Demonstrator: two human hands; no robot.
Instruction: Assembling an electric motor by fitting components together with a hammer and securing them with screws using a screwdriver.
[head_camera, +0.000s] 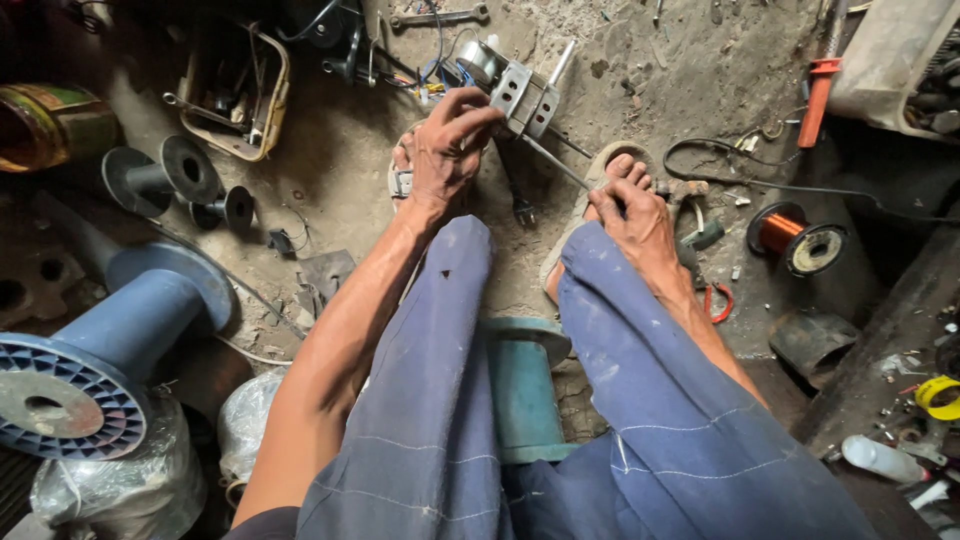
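Left hand (447, 150) grasping grey metal motor bracket (525, 97), right hand (632, 212) clenched on thin rod (555, 163), copper wire spool (797, 236) nearby

Left hand (447, 150) on metal motor frame (525, 97), right hand (637, 215) gripping thin rod (556, 162).

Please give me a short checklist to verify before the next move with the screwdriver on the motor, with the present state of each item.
1. Left hand steadies the motor: ok, fingers on its metal bracket.
2. Right hand has a grip on the screwdriver: ok.
3. Tip seated in a screw: cannot tell, hidden by the left hand.
4. Motor firmly supported on the floor: cannot tell.
5. Feet away from the shaft: not ok, toes lie beside it.
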